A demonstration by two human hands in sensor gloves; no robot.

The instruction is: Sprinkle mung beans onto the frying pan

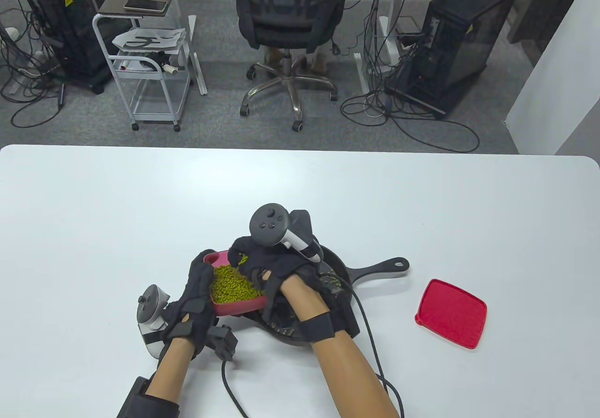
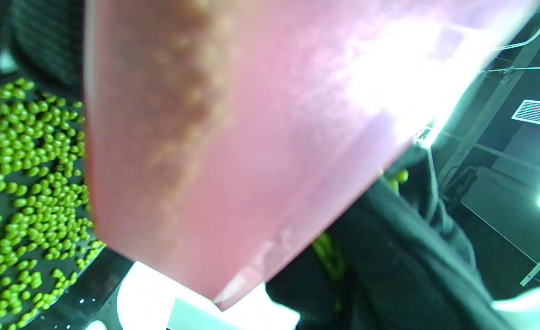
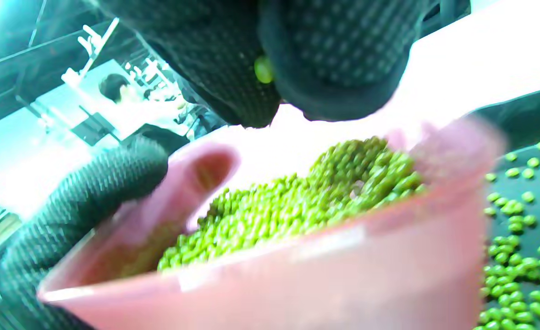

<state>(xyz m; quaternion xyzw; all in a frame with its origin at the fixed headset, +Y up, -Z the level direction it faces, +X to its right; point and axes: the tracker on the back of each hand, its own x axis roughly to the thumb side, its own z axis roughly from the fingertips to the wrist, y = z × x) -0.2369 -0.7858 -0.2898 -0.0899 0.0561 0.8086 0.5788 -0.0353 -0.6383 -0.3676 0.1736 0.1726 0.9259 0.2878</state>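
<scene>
From the table view, the left hand [image 1: 197, 296] grips the pink plastic tub of green mung beans [image 1: 233, 288], tilted above the black cast-iron frying pan [image 1: 344, 275] on the white bench [image 1: 117, 211]. The right hand [image 1: 269, 261] reaches into the tub, its fingers gathered at the beans. A red square plastic lid [image 1: 451, 313] lies well apart on the right.

In the left wrist view, the tub's pink wall [image 2: 233, 137] fills the frame; loose beans [image 2: 27, 183] lie scattered in the dark pan.

In the right wrist view, gloved fingers [image 3: 334, 59] pinch together with a bean between them, just above the heaped beans [image 3: 297, 201]; left fingers [image 3: 91, 192] clamp the tub's rim.
</scene>
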